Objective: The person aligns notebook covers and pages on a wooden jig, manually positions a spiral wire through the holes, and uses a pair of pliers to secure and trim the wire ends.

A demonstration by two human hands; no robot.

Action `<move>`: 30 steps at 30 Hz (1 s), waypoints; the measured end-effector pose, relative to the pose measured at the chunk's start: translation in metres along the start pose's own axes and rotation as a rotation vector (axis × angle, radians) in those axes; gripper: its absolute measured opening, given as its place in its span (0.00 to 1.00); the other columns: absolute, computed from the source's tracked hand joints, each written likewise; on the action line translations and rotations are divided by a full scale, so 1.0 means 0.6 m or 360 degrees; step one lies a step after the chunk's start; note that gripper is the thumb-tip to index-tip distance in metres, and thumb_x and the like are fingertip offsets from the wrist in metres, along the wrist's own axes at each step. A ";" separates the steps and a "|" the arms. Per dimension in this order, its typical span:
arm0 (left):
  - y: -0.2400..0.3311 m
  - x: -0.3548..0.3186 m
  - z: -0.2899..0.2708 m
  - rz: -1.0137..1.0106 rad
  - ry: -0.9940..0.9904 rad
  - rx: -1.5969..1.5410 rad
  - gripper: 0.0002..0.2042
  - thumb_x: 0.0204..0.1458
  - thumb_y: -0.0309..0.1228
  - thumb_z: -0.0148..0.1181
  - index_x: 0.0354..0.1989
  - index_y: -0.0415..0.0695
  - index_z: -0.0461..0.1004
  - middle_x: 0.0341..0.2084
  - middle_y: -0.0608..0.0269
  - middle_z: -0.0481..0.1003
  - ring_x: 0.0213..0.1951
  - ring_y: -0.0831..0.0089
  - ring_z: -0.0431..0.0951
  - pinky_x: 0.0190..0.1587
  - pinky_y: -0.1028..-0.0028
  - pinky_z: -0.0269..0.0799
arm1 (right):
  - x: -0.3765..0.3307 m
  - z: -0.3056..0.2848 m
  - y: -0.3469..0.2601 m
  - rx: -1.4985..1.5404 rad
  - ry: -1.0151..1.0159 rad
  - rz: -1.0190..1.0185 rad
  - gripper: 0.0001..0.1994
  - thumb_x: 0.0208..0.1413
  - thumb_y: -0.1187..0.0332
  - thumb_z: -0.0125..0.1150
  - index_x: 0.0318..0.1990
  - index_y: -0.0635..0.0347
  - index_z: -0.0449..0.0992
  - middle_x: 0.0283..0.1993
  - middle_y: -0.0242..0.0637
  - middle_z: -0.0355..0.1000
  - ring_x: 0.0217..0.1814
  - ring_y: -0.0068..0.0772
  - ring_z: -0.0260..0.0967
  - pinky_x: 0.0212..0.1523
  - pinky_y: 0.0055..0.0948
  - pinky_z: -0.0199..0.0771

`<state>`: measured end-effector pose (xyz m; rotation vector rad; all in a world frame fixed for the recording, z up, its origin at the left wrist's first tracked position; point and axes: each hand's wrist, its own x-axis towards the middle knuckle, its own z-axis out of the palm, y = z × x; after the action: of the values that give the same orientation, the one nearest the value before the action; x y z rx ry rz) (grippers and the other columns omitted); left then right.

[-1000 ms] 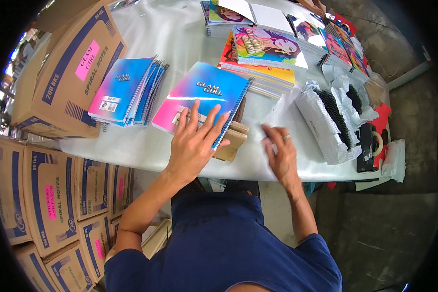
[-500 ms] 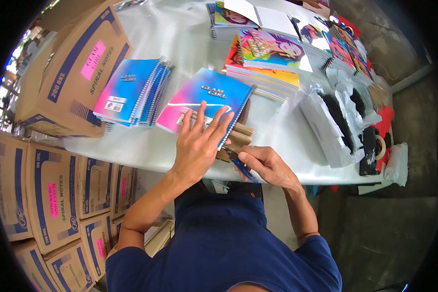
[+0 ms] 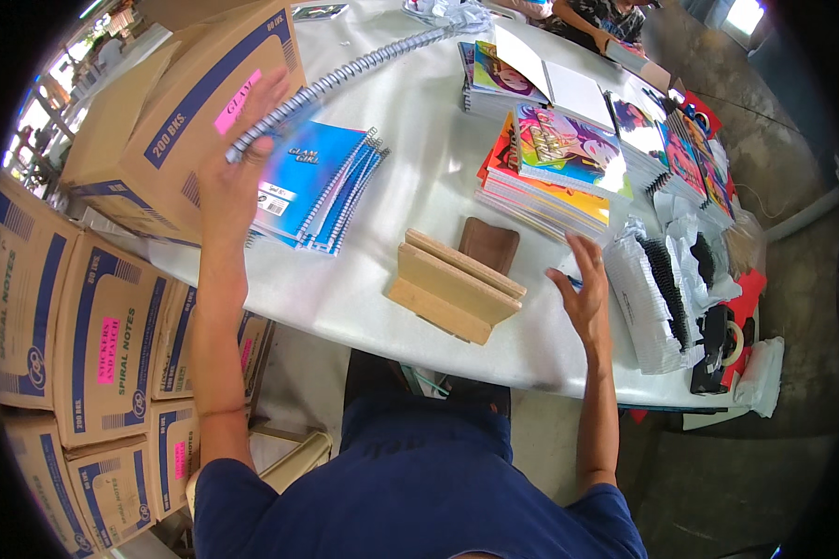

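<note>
While the left hand (image 3: 233, 177) is gripping a spiral notebook (image 3: 345, 74) by its near end and holding it lifted above the table, the right hand (image 3: 583, 293) is hovering open with fingers spread, holding nothing, just beside the stack of colourful notebooks (image 3: 550, 177). The lifted notebook is blurring in the picture, its wire spine arching over the pile of blue notebooks (image 3: 322, 186) lying near the table's left edge. By the look of it, the step in hand is stacking: one bound book is being carried toward the blue pile. Setting it down squarely would call for lowering it flat, spine lined up with the spines below.

A wooden block (image 3: 452, 289) is sitting at the front middle of the white table (image 3: 419, 186), with a brown pad (image 3: 488, 244) just behind it. Bare tabletop is lying open between the blue pile and the block. Room is tighter on the left, where a large cardboard box (image 3: 168, 121) is crowding the pile, and on the right, where bags of black coils (image 3: 662, 279) are lying near the edge.
</note>
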<state>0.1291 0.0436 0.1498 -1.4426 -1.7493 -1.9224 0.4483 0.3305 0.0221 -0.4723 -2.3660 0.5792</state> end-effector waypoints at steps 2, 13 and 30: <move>-0.048 0.006 -0.006 0.0050 0.0044 -0.0398 0.33 0.54 0.47 0.58 0.63 0.36 0.63 0.64 0.55 0.63 0.64 0.63 0.64 0.65 0.63 0.62 | 0.073 0.020 -0.104 0.0983 -0.0006 0.0237 0.35 0.46 0.72 0.73 0.64 0.60 0.65 0.59 0.47 0.65 0.55 0.39 0.70 0.52 0.38 0.74; -0.166 0.038 -0.084 -0.0671 0.0026 -0.1085 0.33 0.60 0.40 0.54 0.70 0.39 0.52 0.67 0.53 0.57 0.66 0.64 0.60 0.68 0.63 0.55 | 0.235 0.149 -0.303 0.0766 -0.0040 -0.0533 0.12 0.52 0.76 0.64 0.45 0.61 0.78 0.41 0.42 0.78 0.41 0.39 0.76 0.41 0.32 0.78; -0.207 -0.013 -0.093 -0.0526 -0.0895 0.1337 0.25 0.56 0.25 0.56 0.63 0.60 0.68 0.69 0.65 0.57 0.73 0.49 0.42 0.70 0.44 0.32 | 0.297 -0.105 0.185 -0.0556 -0.0016 0.1061 0.21 0.44 0.53 0.74 0.34 0.65 0.80 0.32 0.40 0.77 0.30 0.27 0.74 0.31 0.30 0.74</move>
<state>0.0199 0.0304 0.0690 -1.4486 -2.6957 -0.6383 0.3814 0.5247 0.0985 -1.4447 -2.2980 0.4425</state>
